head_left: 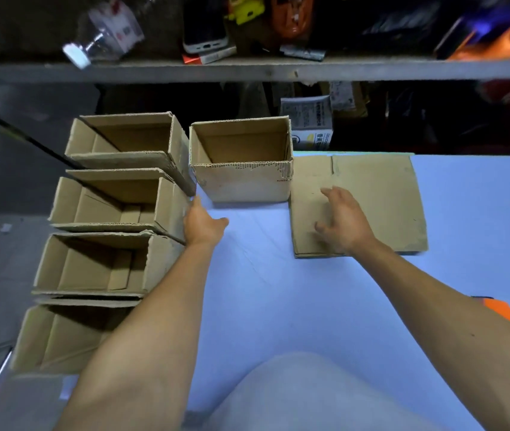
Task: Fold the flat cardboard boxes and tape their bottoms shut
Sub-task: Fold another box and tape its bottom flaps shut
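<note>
The right hand (345, 222) rests, fingers relaxed, on the flat cardboard (371, 200) lying on the counter (278, 290); the left hand (202, 223), fingers straight, touches a folded box (117, 202).

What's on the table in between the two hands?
Nothing. In the head view, only bare pale blue table lies between the left hand and the right hand, which is over the flat cardboard.
</note>
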